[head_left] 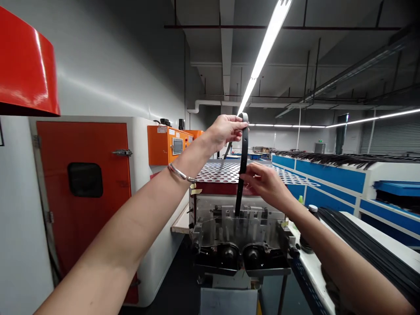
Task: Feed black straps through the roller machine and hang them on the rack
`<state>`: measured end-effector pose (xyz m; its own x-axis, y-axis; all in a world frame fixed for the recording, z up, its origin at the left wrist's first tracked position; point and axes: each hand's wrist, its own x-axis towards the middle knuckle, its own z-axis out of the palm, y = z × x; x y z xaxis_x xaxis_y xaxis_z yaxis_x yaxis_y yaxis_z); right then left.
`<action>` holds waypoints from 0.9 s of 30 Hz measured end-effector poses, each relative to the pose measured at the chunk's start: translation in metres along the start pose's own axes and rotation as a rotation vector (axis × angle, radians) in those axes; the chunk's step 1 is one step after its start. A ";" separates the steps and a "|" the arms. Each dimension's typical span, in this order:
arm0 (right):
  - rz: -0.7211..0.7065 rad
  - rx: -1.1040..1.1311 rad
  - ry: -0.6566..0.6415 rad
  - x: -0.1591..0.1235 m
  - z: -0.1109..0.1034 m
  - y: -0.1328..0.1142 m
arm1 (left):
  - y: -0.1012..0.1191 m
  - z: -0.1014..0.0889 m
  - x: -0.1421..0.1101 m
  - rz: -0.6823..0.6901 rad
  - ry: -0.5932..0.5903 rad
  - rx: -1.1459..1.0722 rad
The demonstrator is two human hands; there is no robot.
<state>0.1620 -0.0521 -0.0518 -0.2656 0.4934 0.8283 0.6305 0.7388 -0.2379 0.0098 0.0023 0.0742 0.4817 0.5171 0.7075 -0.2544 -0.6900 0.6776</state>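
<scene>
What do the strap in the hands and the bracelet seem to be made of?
Strap: leather or a synthetic, can't tell which; dark, fairly matte, and evidently flexible, as it curls over on top. Bracelet: probably polished metal, given its silvery highlights.

**Orange to One Side, Blue to the Other**

A smooth grey wall (pixel 114 65) ran along our left. In front of it we saw a white cabinet (pixel 139 148) with an orange door (pixel 82 218), a small dark window (pixel 85 179) set into it. Just beyond, we made out an orange control box (pixel 159 144) with a screen (pixel 177 146). Above us, a bright strip light (pixel 265 43) stretched away beneath the dim ceiling (pixel 341 13), and another row of lights (pixel 393 114) crossed at the right. A white pipe (pixel 210 103) bent along the far end. We had blue-and-white units (pixel 331 175) on our right, a ridged shutter (pixel 393 135) behind them, and a dark floor (pixel 174 271) below.
</scene>
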 end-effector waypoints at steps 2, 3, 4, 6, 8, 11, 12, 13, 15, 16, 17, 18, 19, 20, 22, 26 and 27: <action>-0.033 -0.049 0.020 0.003 0.003 0.009 | -0.003 0.002 -0.001 0.029 0.040 0.002; -0.036 -0.047 0.015 0.001 0.006 0.013 | -0.006 0.003 -0.003 0.039 0.053 0.005; -0.029 -0.021 -0.002 -0.001 0.009 0.017 | -0.011 0.004 -0.007 0.045 0.061 0.014; 0.010 0.087 -0.050 -0.007 0.016 0.023 | -0.021 0.006 -0.017 0.060 0.069 0.047; 0.052 0.201 -0.086 -0.013 0.023 0.029 | -0.031 0.010 -0.027 0.073 0.064 0.083; 0.087 0.277 -0.116 -0.020 0.034 0.036 | -0.043 0.015 -0.039 0.054 0.063 0.116; 0.094 0.283 -0.127 -0.022 0.037 0.038 | -0.046 0.016 -0.042 0.039 0.067 0.123; 0.101 0.286 -0.137 -0.024 0.040 0.040 | -0.049 0.017 -0.045 0.025 0.072 0.129; 0.116 0.295 -0.149 -0.026 0.046 0.043 | -0.053 0.017 -0.049 0.001 0.082 0.137; 0.123 0.303 -0.157 -0.028 0.048 0.044 | -0.055 0.017 -0.051 -0.008 0.084 0.142; 0.129 0.309 -0.164 -0.028 0.049 0.045 | -0.056 0.017 -0.053 -0.017 0.085 0.148; 0.132 0.305 -0.168 -0.029 0.049 0.045 | -0.058 0.016 -0.054 -0.023 0.087 0.155; 0.132 0.285 -0.168 -0.029 0.049 0.045 | -0.058 0.015 -0.054 -0.026 0.092 0.160; 0.128 0.251 -0.164 -0.029 0.047 0.045 | -0.059 0.015 -0.054 -0.027 0.097 0.163; 0.113 0.166 -0.159 -0.029 0.042 0.045 | -0.059 0.014 -0.054 -0.028 0.107 0.162; 0.115 0.083 -0.191 -0.031 0.033 0.048 | -0.063 0.013 -0.050 -0.035 0.096 0.192; 0.122 0.081 -0.203 -0.033 0.032 0.050 | -0.066 0.013 -0.050 -0.036 0.093 0.208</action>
<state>0.1788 -0.0163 -0.1071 -0.3373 0.6568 0.6744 0.6083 0.6988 -0.3764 0.0136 0.0150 -0.0085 0.4060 0.5810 0.7054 -0.0556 -0.7547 0.6537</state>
